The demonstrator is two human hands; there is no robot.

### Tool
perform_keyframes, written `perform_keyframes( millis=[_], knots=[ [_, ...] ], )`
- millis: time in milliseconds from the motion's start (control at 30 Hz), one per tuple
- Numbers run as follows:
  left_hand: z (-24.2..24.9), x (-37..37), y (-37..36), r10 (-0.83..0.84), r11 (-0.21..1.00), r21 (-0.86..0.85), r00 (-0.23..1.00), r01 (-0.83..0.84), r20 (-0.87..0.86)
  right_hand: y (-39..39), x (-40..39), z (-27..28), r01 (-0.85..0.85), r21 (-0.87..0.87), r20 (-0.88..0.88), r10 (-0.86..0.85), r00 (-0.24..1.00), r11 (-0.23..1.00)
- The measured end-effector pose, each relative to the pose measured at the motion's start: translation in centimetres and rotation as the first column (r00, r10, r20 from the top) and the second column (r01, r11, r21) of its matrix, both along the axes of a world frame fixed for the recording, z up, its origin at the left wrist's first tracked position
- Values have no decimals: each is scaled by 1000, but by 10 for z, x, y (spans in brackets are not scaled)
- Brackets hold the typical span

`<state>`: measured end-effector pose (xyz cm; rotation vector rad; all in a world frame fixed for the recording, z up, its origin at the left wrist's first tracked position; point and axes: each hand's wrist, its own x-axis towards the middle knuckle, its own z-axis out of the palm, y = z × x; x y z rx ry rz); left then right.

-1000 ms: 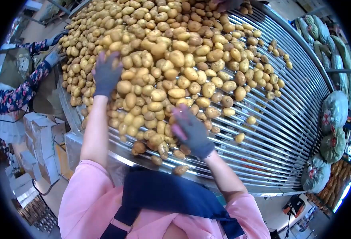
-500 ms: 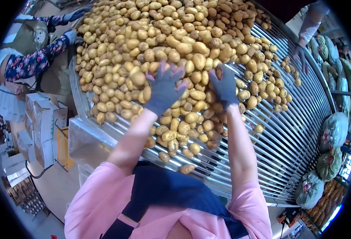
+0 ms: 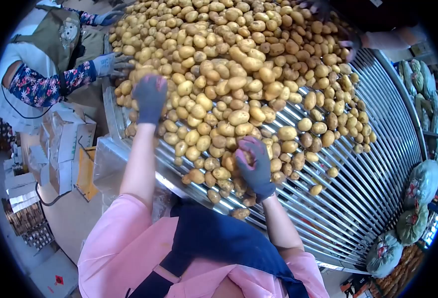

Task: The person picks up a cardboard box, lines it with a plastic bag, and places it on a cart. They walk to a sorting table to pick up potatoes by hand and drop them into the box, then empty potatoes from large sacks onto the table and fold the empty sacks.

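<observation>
A large heap of potatoes point(image 3: 194, 84) lies spread over a metal roller table point(image 3: 378, 119). My left hand point(image 3: 149, 99), in a grey glove with purple fingertips, rests at the left side of the heap, its fingers foreshortened and partly blurred among the potatoes. Near the front edge, my right hand point(image 3: 255, 166) wears a matching glove. Its fingers curl around a potato point(image 3: 249, 158) that shows between thumb and fingers. Loose potatoes surround both hands, and bare rollers show to the right.
A co-worker's gloved hand point(image 3: 112, 64) touches the heap at the left. Another person's hand point(image 3: 350, 44) reaches in at the upper right. White cardboard boxes point(image 3: 62, 149) and a clear plastic sheet point(image 3: 112, 164) stand left of the table; tied sacks point(image 3: 423, 181) line the right.
My left hand has moved left across the heap. My right hand has come down toward the front edge and curled around a potato. The co-workers' hands have shifted onto the heap.
</observation>
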<state>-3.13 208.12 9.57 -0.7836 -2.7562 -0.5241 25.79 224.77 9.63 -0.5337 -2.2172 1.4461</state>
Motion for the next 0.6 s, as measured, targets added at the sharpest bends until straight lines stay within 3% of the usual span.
perform_keyframes(
  millis=[33,100,133,167,200,233,300,333,367,433,467,500,533,567,600],
  knots=[
    [-3,-8,21,-69,976,191,984,100,-163,9,-3,-3,6,13,1,-6,1000,1000],
    [10,-14,80,-315,911,242,942,334,-114,30,-4,-6,168,-459,145,-113,983,873],
    [16,-10,105,-345,890,282,933,359,-99,43,-7,6,186,-406,213,-106,971,895],
    [22,1,139,-443,872,258,895,417,52,61,-6,7,74,-332,172,-17,985,940],
    [20,13,174,-534,840,239,823,488,196,69,-6,15,117,-199,174,-83,981,973],
    [-18,9,199,-551,828,221,822,516,146,77,-6,22,144,-73,162,-131,978,987],
    [-46,19,232,-423,897,-159,905,412,-45,108,8,25,96,152,284,-137,949,984],
    [-39,25,240,-352,921,-143,932,362,90,124,14,30,107,292,337,-206,918,951],
    [-33,29,241,-358,920,-140,930,367,86,144,21,42,175,205,350,-240,906,963],
    [-18,37,229,-427,866,-211,890,454,162,209,36,18,200,478,353,-396,848,855],
    [-31,36,226,-471,826,-296,876,480,103,236,36,22,243,509,381,-470,796,825],
    [-5,60,205,-528,805,-249,842,539,113,267,34,9,265,551,403,-530,746,791],
    [0,66,199,-551,778,-291,827,557,111,277,23,33,260,265,676,-371,637,929],
    [4,72,191,-569,750,-335,815,570,112,288,16,30,93,411,713,-383,587,907],
    [-4,85,177,-565,783,-185,804,593,185,308,13,15,-11,365,745,-285,604,931]
  ],
)
